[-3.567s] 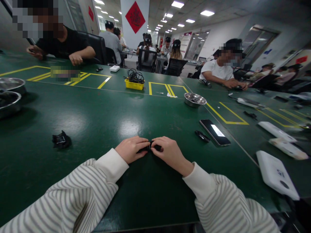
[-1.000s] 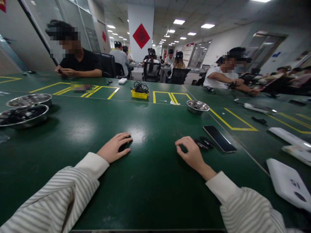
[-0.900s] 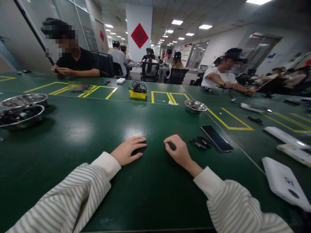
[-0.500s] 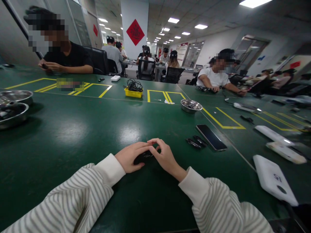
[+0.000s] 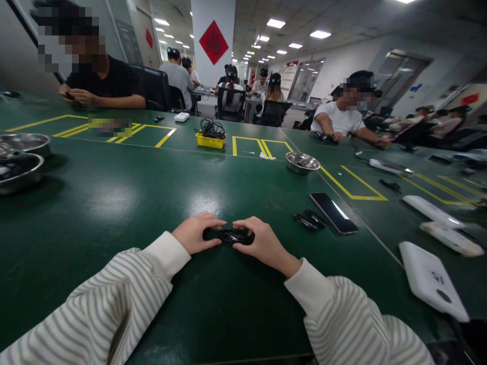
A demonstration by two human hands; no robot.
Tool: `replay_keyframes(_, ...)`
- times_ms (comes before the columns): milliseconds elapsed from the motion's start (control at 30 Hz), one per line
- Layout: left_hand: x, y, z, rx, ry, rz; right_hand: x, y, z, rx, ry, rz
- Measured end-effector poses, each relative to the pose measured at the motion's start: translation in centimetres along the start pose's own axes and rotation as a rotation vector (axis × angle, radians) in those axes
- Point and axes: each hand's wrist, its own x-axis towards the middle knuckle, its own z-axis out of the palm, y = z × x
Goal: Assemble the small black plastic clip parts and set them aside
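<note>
A small glossy black object (image 5: 236, 236) with a pale mark lies crosswise between my two hands, low over the green tabletop. My right hand (image 5: 262, 243) curves around its right end, thumb on the near side and fingers on the far side. At the left end, my left hand (image 5: 198, 233) has its thumb and fingers apart, close beside the object. Two similar black pieces (image 5: 310, 220) lie to the right, next to a dark-screened phone (image 5: 335, 213).
Metal bowls stand at the far left (image 5: 23, 175) and ahead (image 5: 302, 162). A yellow tray (image 5: 210, 141) holds black cables. White devices (image 5: 433, 281) lie on the right. Yellow tape marks the green table (image 5: 152, 203). People sit across it, one in black (image 5: 110, 83), one in white (image 5: 337, 117).
My hands have drawn apart and uncovered more of the black object. My left hand has moved left and up, and its fingers have spread.
</note>
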Motion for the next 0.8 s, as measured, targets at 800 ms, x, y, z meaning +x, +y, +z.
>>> replay_keyframes(800, 1.9, 3.2, 2.4, -0.261, 0.201, -0.093, 1.5, -0.1, 3.7, 0.007, 0.247, 0.089)
